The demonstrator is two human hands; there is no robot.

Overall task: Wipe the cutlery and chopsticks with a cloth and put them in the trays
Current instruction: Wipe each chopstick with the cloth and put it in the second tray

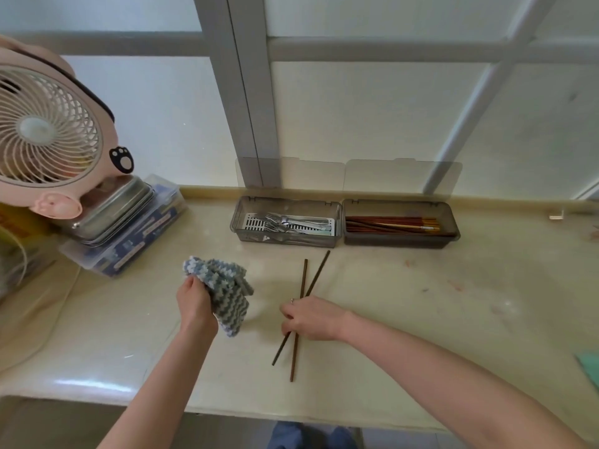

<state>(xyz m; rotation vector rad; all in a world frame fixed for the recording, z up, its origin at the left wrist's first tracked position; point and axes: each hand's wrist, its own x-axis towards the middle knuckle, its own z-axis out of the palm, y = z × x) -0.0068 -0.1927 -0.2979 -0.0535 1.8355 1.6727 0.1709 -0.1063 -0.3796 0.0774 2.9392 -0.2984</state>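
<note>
Head view, items listed from your left to your right.

1. Pink desk fan (45, 131): far to the left of your left hand. It stands on a metal tin (113, 209), which sits on a clear plastic box (129, 241).
2. Left hand (194, 306): fingers curled round a bunched grey-and-white zigzag cloth (223, 286). The cloth spills out above and to the right of the knuckles. Whether its lower end touches the counter (453, 303) cannot be told.
3. Cutlery tray (238, 228): smoky plastic, beyond both hands against the window. It holds forks (285, 220), and its clear lid (291, 176) stands upright behind.
4. Loose chopsticks (303, 286): two dark sticks lying on the counter, just right of the cloth. They cross under your right hand, with their ends showing beyond and nearer than it.
5. Right hand (311, 319): palm down on that pair, fingers curled round the sticks where they cross.
6. Chopstick tray (402, 239): beyond your right hand, touching the cutlery tray's right side. It holds red-brown chopsticks (389, 223) laid lengthwise.
7. Green item (591, 367): at the edge of the view, far right of your right hand, cut off.
</note>
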